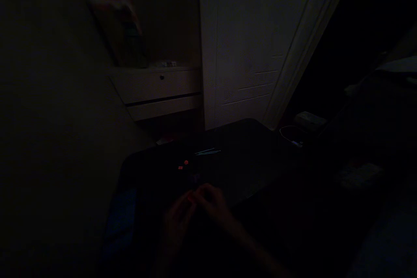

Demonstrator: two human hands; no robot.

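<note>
The view is very dark. My left hand [177, 218] and my right hand [212, 203] meet over the near part of a dark table [241, 160]. Between their fingertips shows a small red piece [191, 199], pinched from both sides; its exact kind is too dim to tell. Just beyond the hands lies a faint purplish thing [194, 177], hard to make out. Farther off are a small round orange-red piece [186, 162] and a small squarish one [180, 167]. Several thin pale sticks [207, 152] lie to the right of these.
At the table's left edge lies a dark bluish flat panel [121, 213]. A drawer unit [159, 89] with things on top stands behind, beside a pale door [241, 43]. To the right are a white cable [288, 128] and a pale box [310, 120].
</note>
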